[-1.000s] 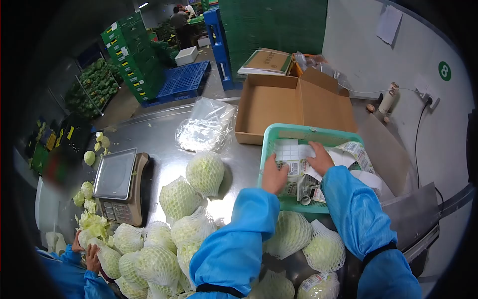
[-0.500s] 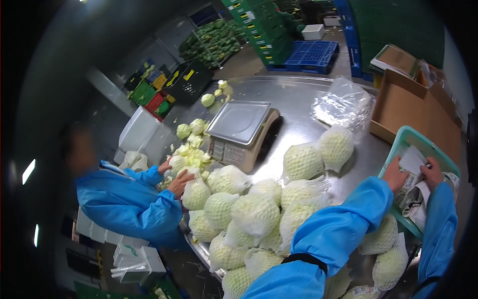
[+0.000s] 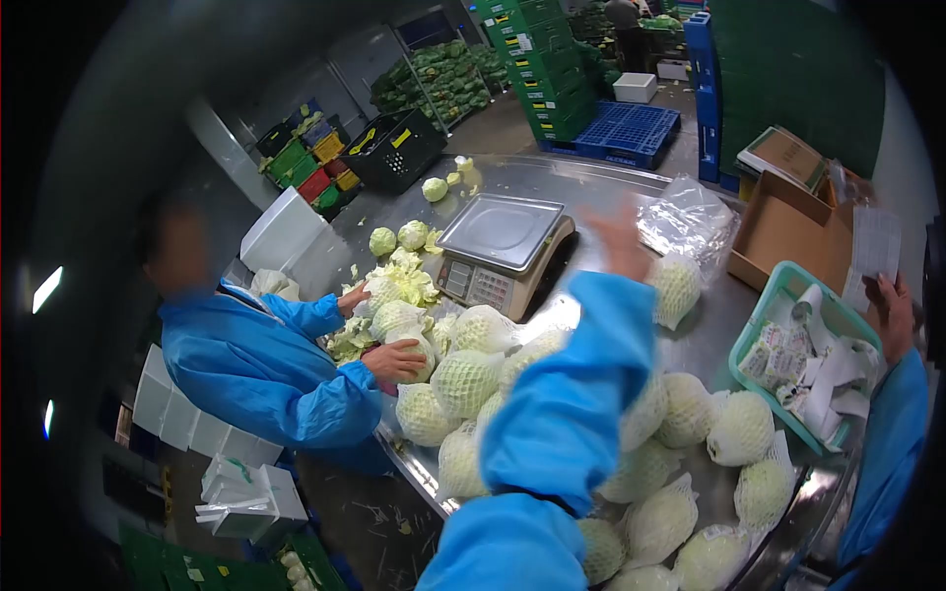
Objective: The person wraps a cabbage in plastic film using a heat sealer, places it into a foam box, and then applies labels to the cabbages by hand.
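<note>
My left hand (image 3: 619, 241), smeared by motion, reaches over the metal table between the weighing scale (image 3: 505, 232) and a clear plastic bag (image 3: 688, 222). Just below it lies a pale green cabbage in a white foam net (image 3: 675, 293). At the far right, my right hand (image 3: 895, 313) is closed on a sheet of labels (image 3: 875, 246), held upright above the rim of a mint-green basket (image 3: 746, 347). Inside that basket are printed labels (image 3: 774, 357) and crumpled white backing strips (image 3: 849, 379). Many more netted cabbages (image 3: 741, 428) crowd the table under my left arm.
Across the table a co-worker in a blue smock (image 3: 261, 369) has both hands on cabbages beside loose leaves (image 3: 406, 281). An open cardboard box (image 3: 793, 231) stands behind the basket. Stacked green crates (image 3: 532, 74) and blue pallets (image 3: 626, 133) are farther back.
My left hand has left the basket and swung leftward over the table. My right hand has lifted out of the basket with the sheet of labels. The co-worker's hands remain at the cabbages.
</note>
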The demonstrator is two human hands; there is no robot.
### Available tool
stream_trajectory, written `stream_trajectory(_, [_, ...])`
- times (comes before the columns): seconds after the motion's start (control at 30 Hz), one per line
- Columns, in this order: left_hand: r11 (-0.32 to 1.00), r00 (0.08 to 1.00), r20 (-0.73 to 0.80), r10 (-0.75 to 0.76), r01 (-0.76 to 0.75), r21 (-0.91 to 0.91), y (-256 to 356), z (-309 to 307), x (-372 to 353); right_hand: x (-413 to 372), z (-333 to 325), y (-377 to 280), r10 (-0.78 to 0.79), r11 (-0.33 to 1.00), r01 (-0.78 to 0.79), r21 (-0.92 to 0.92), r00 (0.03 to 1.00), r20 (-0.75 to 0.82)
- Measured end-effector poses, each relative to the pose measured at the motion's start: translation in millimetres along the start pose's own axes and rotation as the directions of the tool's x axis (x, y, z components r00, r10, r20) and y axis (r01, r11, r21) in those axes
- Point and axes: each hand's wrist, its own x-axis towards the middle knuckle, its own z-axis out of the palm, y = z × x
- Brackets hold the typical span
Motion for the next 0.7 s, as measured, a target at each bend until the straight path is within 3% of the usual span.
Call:
stream_trajectory(0.03, [0.85, 0.895, -0.122, -0.43, 0.356, -0.388, 108, -18, -7, -8, -7, -9, 0.003, 1.0, -0.003, -0.002, 1.0, -0.012])
stream_trajectory(0.07, [0.931, 0.912, -0.257, -0.321, 0.253, -0.263, 89, -65, 8, -18, -6, -24, -0.028, 0.999, 0.027, 0.016, 0.999, 0.037])
stream_trajectory(0.1, [0.735, 0.557, -0.486, -0.674, 0.437, -0.519, 131, -81, 25, -29, -2, -38, -0.058, 0.998, 0.055, 0.035, 0.995, 0.087])
stream_trajectory(0.17, [0.882, 0.642, -0.614, -0.459, 0.247, -0.401, 165, -103, 3, -44, -2, -49, -0.057, 0.998, 0.057, 0.004, 0.995, 0.08])
stream_trajectory(0.2, [0.88, 0.646, -0.607, -0.463, 0.25, -0.405, 169, -103, -12, -44, -12, -40, 0.027, 0.989, -0.015, -0.149, 0.997, 0.078])
stream_trajectory(0.23, [0.906, 0.81, -0.411, -0.417, 0.337, -0.256, 170, -102, -33, -53, -5, -51, 0.117, 0.949, -0.092, -0.301, 0.991, 0.064])
stream_trajectory(0.27, [0.923, 0.906, -0.174, -0.386, 0.375, -0.092, 167, -100, -60, -70, 2, -60, 0.127, 0.963, -0.097, -0.251, 0.986, 0.106])
stream_trajectory(0.3, [0.86, 0.886, 0.121, -0.448, 0.39, 0.329, 173, -85, -94, -90, 20, -79, 0.129, 0.961, -0.098, -0.26, 0.986, 0.105])
stream_trajectory(0.33, [0.723, 0.704, 0.187, -0.685, 0.626, 0.294, 172, -74, -137, -109, 37, -95, 0.134, 0.96, -0.101, -0.26, 0.985, 0.11])
stream_trajectory(0.37, [0.677, 0.556, 0.45, -0.699, 0.312, 0.666, 186, -62, -166, -126, 51, -109, 0.139, 0.96, -0.106, -0.26, 0.984, 0.115])
stream_trajectory(0.4, [0.722, 0.431, 0.601, -0.673, 0.205, 0.661, 203, -54, -192, -140, 61, -122, 0.138, 0.967, -0.103, -0.232, 0.98, 0.142])
stream_trajectory(0.47, [0.718, 0.387, 0.752, -0.534, -0.261, 0.645, 222, -45, -218, -163, 65, -132, 0.099, 0.96, -0.046, -0.275, 0.978, 0.181])
stream_trajectory(0.5, [0.728, 0.377, 0.762, -0.526, -0.264, 0.633, 220, -44, -230, -177, 67, -138, 0.06, 0.95, 0.014, -0.311, 0.972, 0.226])
stream_trajectory(0.53, [0.833, 0.406, 0.731, -0.549, 0.197, 0.516, 215, -43, -241, -197, 83, -158, 0.0, 0.912, 0.101, -0.398, 0.969, 0.246])
stream_trajectory(0.57, [0.744, 0.401, 0.703, -0.588, 0.609, 0.274, 211, -40, -250, -215, 89, -163, -0.179, 0.819, 0.339, -0.462, 0.917, 0.356])
stream_trajectory(0.6, [0.632, 0.333, 0.746, -0.577, 0.76, 0.151, 208, -37, -258, -233, 95, -162, -0.32, 0.671, 0.551, -0.496, 0.818, 0.477])
stream_trajectory(0.63, [0.625, 0.308, 0.765, -0.566, 0.766, 0.153, 210, -31, -266, -250, 103, -157, -0.322, 0.677, 0.574, -0.46, 0.793, 0.517])
stream_trajectory(0.7, [0.344, 0.183, 0.797, -0.576, 0.938, 0.033, 216, -13, -286, -285, 125, -154, -0.303, 0.664, 0.609, -0.434, 0.749, 0.589])
